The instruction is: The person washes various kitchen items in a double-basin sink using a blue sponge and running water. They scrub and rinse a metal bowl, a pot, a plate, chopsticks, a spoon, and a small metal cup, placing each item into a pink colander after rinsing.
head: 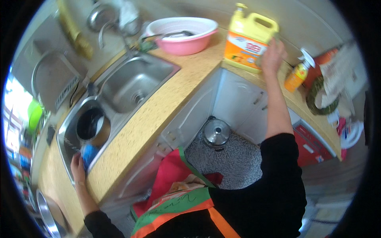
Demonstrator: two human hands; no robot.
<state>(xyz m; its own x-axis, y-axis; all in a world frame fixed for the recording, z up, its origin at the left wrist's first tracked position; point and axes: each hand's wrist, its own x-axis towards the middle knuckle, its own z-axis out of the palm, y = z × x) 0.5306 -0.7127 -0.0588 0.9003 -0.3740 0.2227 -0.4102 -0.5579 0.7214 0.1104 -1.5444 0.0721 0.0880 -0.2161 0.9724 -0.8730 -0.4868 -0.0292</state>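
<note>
My right hand [273,56] is at the right side of a large yellow detergent jug [244,44] with a pump top, below its handle; a small greenish thing shows at the fingers, and whether they grip it is unclear. The jug stands upright at the counter corner. At lower left, my left hand [78,166] reaches into the smaller sink basin [64,148], touching a blurred blue cloth or sponge [89,154]. Beside it in that basin lies a dark-lined pot [90,123], tilted. The larger steel basin [128,80] adjoins it.
A pink basin [186,46] holding a white colander stands behind the sink. An orange spray bottle [296,78] is right of the jug. A lidded metal pot [216,133] sits on the floor mat [238,160]. A metal bowl [49,212] stands at lower left.
</note>
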